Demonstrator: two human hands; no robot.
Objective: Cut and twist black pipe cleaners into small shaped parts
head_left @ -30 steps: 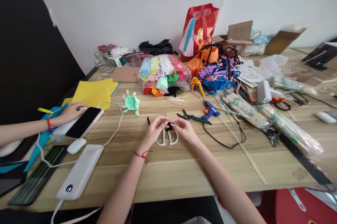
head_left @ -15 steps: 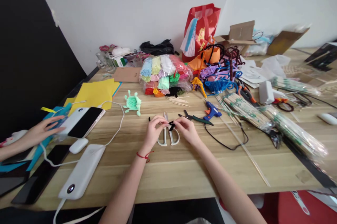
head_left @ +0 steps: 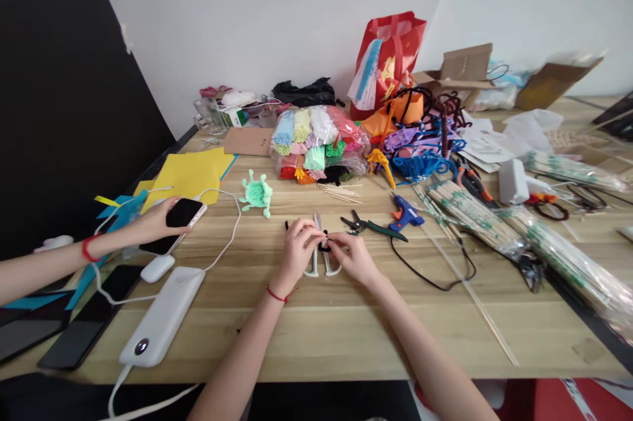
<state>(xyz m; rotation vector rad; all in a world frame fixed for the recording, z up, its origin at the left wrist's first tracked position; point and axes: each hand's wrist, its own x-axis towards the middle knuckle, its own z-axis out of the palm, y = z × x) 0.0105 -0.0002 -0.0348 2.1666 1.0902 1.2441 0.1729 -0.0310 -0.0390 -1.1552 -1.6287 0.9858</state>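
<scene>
Pinched between the fingertips of my left hand (head_left: 298,248) and my right hand (head_left: 355,257) is a small piece of black pipe cleaner (head_left: 325,244), partly covered by the fingers. Both hands are closed and nearly meet above a pair of white-handled scissors (head_left: 317,217), which lies on the table with its blades pointing away from me. To the right of my right hand rest green-handled cutters (head_left: 378,228) and a blue glue gun (head_left: 405,213). Beyond my left hand sits a light green fuzzy figure (head_left: 257,194) with knobbed arms.
At the left another person's hand (head_left: 163,220) grips a phone (head_left: 185,212), near a white power bank (head_left: 163,315) and cables. A bag of coloured pipe cleaners (head_left: 316,144) lies at the back. Bundled wooden sticks (head_left: 475,220) and a red bag (head_left: 390,58) are on the right.
The other person's hand has closed on the phone and lifted it. My fingers have shifted slightly around the black pipe cleaner piece. The whole view has moved a little.
</scene>
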